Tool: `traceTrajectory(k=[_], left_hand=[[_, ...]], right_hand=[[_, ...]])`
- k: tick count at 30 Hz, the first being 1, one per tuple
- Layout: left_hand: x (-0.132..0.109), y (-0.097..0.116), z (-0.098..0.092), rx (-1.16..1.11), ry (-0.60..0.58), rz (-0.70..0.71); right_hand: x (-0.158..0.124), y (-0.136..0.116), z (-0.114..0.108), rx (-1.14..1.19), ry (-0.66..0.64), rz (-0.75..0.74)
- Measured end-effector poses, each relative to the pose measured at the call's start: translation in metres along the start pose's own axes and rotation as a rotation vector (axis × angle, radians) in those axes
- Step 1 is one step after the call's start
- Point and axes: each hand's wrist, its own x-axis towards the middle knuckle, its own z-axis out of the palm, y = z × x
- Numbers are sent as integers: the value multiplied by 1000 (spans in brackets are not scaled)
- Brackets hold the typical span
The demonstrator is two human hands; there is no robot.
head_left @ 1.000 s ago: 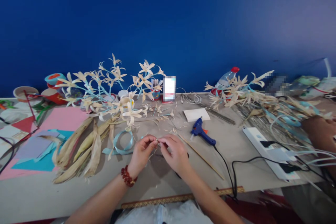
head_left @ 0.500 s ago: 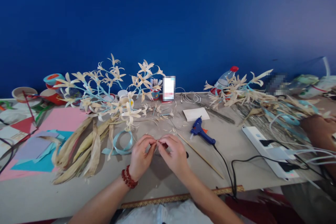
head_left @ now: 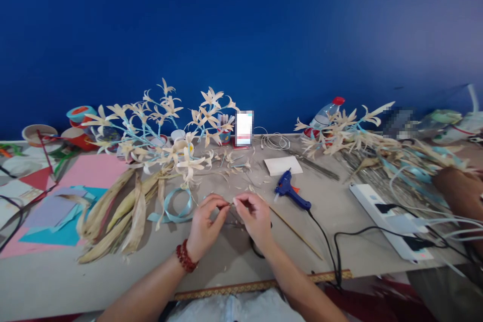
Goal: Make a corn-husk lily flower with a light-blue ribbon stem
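Note:
My left hand (head_left: 206,224) and my right hand (head_left: 253,217) meet over the grey table (head_left: 234,256), fingertips pinched together on a small thin piece, too small to name. A red bead bracelet (head_left: 184,256) circles my left wrist. Just behind the hands lie pale husk scraps (head_left: 236,161) and a loop of light blue ribbon (head_left: 174,206). A thin wooden stick (head_left: 292,229) lies to the right of my right hand. A dark round object (head_left: 256,249) shows partly under my right wrist.
A blue glue gun (head_left: 291,192) with a black cord lies right of the hands. Husk flower branches (head_left: 162,126) and dried husks (head_left: 121,211) fill the left; coloured paper (head_left: 71,196) beyond. A white power strip (head_left: 388,221) and another person's arm (head_left: 460,193) are at right.
My two hands stay pinched together and have shifted slightly; the fingertips have parted a little. Nothing else on the table has moved.

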Motion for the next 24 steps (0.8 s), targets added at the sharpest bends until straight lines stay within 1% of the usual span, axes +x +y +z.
traceTrajectory(k=[4, 5, 7, 13, 16, 20, 24], left_hand=[[1, -5, 2, -363, 38, -261], [2, -6, 2, -428, 32, -314], [2, -8, 3, -491, -2, -374], [4, -8, 2, -588, -97, -476], [4, -7, 0, -619, -124, -505], [3, -5, 0, -644, -135, -511], [2, -4, 1, -664, -131, -492]], right_hand=[[1, 1, 1, 76, -24, 60], [0, 2, 1, 89, -34, 69], [-1, 4, 3, 108, -55, 82], [-3, 7, 2, 112, -81, 75], [-3, 4, -2, 73, -95, 25], [-2, -2, -4, 10, -93, -75], [-3, -4, -4, 29, -99, -65]])
